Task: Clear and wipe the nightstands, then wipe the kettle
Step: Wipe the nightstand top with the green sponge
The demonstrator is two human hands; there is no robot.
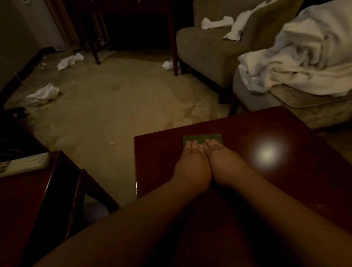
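Note:
A dark red wooden nightstand (301,186) fills the lower right of the head view. Near its far edge lies a flat green cloth (201,138). My left hand (191,170) and my right hand (223,163) lie side by side on the top, fingers straight, their tips pressing on the near part of the cloth. A bright lamp reflection shines on the wood just right of my right hand. A second dark nightstand (29,208) stands at the lower left. No kettle is in view.
A white remote control (21,163) lies on the left nightstand's far corner. White towels (42,94) are scattered on the carpet. An armchair (210,46) with towels, a dark desk (131,10) and a bed heaped with white linen (312,55) stand beyond.

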